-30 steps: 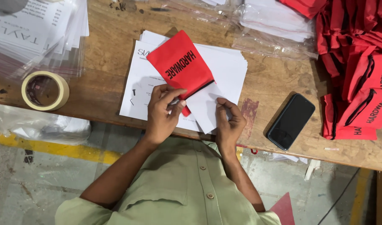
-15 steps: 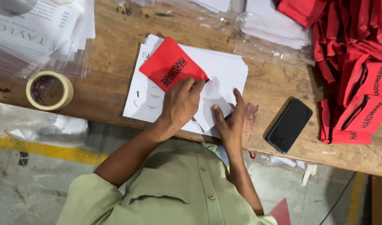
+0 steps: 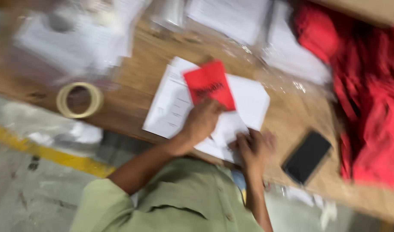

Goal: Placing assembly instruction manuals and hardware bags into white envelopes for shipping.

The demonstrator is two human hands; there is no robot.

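Wooden table (image 3: 291, 116) carries white sheets (image 3: 248, 101) under both hands; a red pouch (image 3: 209, 88) lies on them, just beyond the left hand (image 3: 201, 122), whose fingers press its near edge. Right hand (image 3: 253, 148) lies on the sheets' near corner; blur hides its grip

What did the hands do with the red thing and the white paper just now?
The left hand slid up the white paper and now presses the bottom edge of the red pouch. The right hand moved down to the near edge of the white paper. The picture is blurred, so the grip is unclear. The tape roll and the phone stayed put.
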